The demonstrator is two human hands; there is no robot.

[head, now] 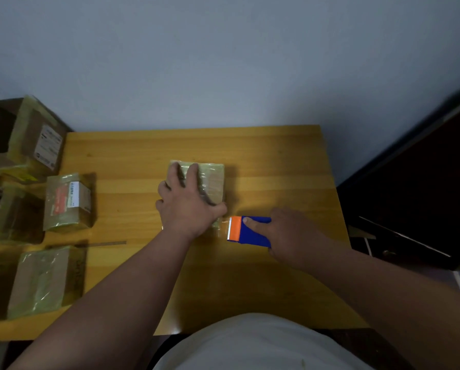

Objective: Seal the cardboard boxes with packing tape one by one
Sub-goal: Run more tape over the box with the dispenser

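Note:
A small tape-wrapped cardboard box (pixel 213 180) lies in the middle of the wooden table (pixel 277 161). My left hand (pixel 186 201) presses flat on its top with fingers spread. Just right of the box's near corner, my right hand (pixel 290 233) grips a blue tape dispenser (pixel 253 232) with an orange serrated cutter end, index finger laid along its top. A short strip of clear tape (pixel 222 225) runs from the cutter to the box's near end.
Several other taped cardboard boxes sit along the table's left side: one with a red-and-white label (pixel 67 202), one at the near left (pixel 44 280), a larger one at the back left (pixel 34 134). A dark cabinet (pixel 423 196) stands to the right.

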